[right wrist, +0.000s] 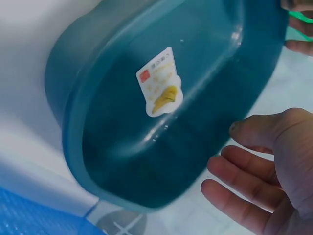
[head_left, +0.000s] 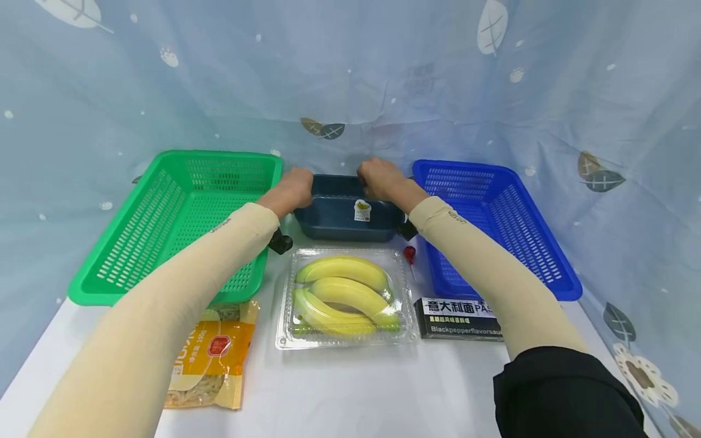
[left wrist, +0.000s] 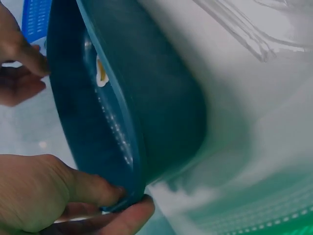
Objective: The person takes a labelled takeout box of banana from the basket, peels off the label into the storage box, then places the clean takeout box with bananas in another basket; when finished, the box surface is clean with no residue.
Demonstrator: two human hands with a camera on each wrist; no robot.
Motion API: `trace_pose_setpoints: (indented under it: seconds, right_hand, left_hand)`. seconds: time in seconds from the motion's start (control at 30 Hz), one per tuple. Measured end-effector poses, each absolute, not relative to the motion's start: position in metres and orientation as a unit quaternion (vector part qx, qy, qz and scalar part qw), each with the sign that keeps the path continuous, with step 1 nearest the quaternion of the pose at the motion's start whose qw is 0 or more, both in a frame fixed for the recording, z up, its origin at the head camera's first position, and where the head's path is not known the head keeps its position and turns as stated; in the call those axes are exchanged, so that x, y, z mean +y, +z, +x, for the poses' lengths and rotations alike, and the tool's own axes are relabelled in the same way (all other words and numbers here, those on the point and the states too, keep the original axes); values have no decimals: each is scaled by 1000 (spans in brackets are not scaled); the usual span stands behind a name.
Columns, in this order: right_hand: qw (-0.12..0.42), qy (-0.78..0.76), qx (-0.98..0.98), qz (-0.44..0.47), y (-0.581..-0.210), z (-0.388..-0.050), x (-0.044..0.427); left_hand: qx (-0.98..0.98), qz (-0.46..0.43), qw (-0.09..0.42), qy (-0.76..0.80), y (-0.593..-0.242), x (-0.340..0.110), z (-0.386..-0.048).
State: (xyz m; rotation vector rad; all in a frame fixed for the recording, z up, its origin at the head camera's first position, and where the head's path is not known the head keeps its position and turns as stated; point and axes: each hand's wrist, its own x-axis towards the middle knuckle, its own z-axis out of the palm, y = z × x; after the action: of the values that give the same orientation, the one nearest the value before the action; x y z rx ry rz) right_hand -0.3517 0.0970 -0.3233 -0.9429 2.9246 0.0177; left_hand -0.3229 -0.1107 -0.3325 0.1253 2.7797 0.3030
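At the back middle in the head view is a dark blue-green plastic basin (head_left: 339, 225). A white label (right wrist: 159, 83) with a yellow banana picture lies inside it. My left hand (head_left: 296, 188) pinches the basin's left end, thumb inside the rim and fingers outside, as the left wrist view shows. At the back rim is my right hand (right wrist: 274, 166). Its thumb tip meets the rim, and its fingers lie loosely extended and spread along the outside. In front of the basin, a clear plastic box (head_left: 287, 328) holds several bananas (head_left: 350, 298).
A green basket (head_left: 170, 158) stands left, and a blue basket (head_left: 526, 213) right. An orange food packet (head_left: 219, 359) lies front left. Front right is a black pasta box (head_left: 457, 328). A small red-headed tool (head_left: 409, 252) lies beside the clear box. A blue patterned cloth (head_left: 350, 73) hangs behind.
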Motion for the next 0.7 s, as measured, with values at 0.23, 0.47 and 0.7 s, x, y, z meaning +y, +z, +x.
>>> trace_pose_setpoints:
  seconds: [0.23,0.47,0.7]
  right_hand:
    - [26,-31,949,-313,-303,-331,106]
    - [38,-105,939,-327,-292,-304,118]
    - [15,-132,937,-324,-286,-275,134]
  left_hand:
    - [982,88,132,101,-319,-117,-305]
    - [976,142,127,108,-310,-120,-283]
    - [969,137,134,155,-303,-124,-257]
